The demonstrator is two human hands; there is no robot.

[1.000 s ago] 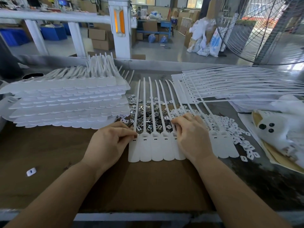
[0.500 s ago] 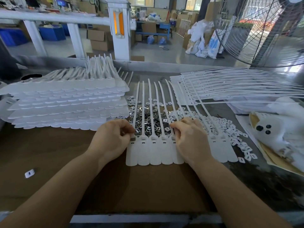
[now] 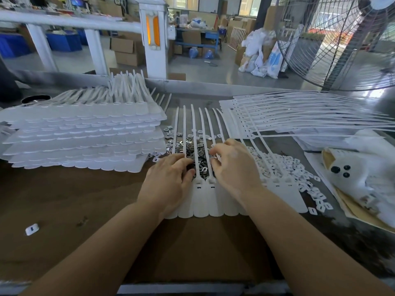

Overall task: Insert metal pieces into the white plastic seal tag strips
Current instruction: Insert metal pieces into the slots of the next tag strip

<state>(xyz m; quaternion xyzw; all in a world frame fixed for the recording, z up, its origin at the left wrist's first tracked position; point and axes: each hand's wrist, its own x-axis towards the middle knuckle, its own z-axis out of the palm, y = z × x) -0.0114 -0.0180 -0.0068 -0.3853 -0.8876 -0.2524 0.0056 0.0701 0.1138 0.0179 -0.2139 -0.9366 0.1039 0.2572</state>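
Lying near-to-far, tails pointing far, the seal tag strips [image 3: 205, 201] sit under both hands: left hand [image 3: 168, 180] resting loosely curled, right hand [image 3: 235, 167] with fingers bent over metal pieces [image 3: 198, 148], grip unclear.

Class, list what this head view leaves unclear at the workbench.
- Left hand: fingertips curl under, so any pinched metal piece is hidden.
- Right hand: covers several tag strips' slots.
- Metal pieces: too small to make out their shape.
- Fan: cut off by the right edge.
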